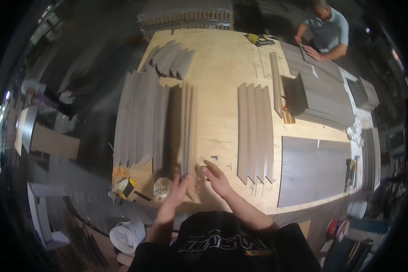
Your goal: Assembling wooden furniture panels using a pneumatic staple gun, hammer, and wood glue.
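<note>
Narrow wooden strips (188, 122) with grey faces stand on edge at the middle left of the table, pointing away from me. My left hand (180, 188) is wrapped round their near end. To the right of that end is my right hand (216, 178), fingers apart, with nothing I can make out in it; its fingertips are slightly blurred. Left of the strips, a row of grey mitred boards (138, 118) leans together, with a smaller fanned group (171, 60) behind. Several mitred strips (255, 133) stand on edge farther right.
A clear bag or cup (162, 187) and a yellow-black tool (128, 187) lie near the front left edge. Grey panels (315, 170) and a panel stack (324, 99) fill the right side. Beyond them a person (328, 31) handles a board. A yellow tool (259, 40) lies at the back.
</note>
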